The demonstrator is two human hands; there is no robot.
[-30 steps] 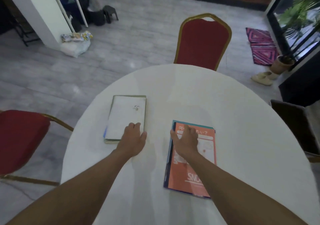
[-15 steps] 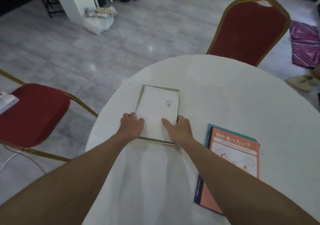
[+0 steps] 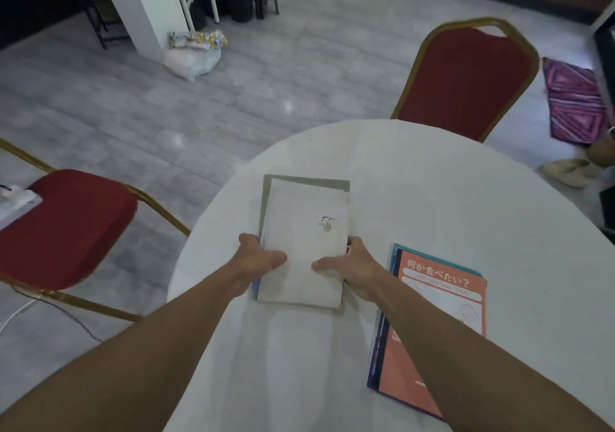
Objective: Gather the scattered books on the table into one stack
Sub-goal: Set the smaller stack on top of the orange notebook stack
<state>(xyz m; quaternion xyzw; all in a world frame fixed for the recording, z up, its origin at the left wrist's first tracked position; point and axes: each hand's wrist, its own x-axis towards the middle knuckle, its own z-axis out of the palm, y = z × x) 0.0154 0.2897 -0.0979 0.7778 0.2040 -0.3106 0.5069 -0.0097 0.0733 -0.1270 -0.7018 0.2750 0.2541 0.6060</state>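
A white book (image 3: 304,231) with a small logo lies slightly lifted over a grey-green book (image 3: 306,180) whose edges show at the top and left, on the round white table (image 3: 432,192). My left hand (image 3: 258,261) grips the white book's left edge, thumb on the cover. My right hand (image 3: 354,266) grips its right edge the same way. To the right lies an orange book (image 3: 442,298) with Japanese text, on top of blue and teal books (image 3: 377,341); my right forearm crosses it.
A red chair (image 3: 466,78) stands behind the table and another red chair (image 3: 60,228) at the left, with a white power strip (image 3: 15,198) on it. Bags (image 3: 194,52) lie on the grey floor near a white pillar. A purple mat (image 3: 574,98) and shoes sit at the right.
My right hand left the orange book and came over to the white book. Both hands now clasp the white book's side edges, and it has slid toward me off the grey-green one.
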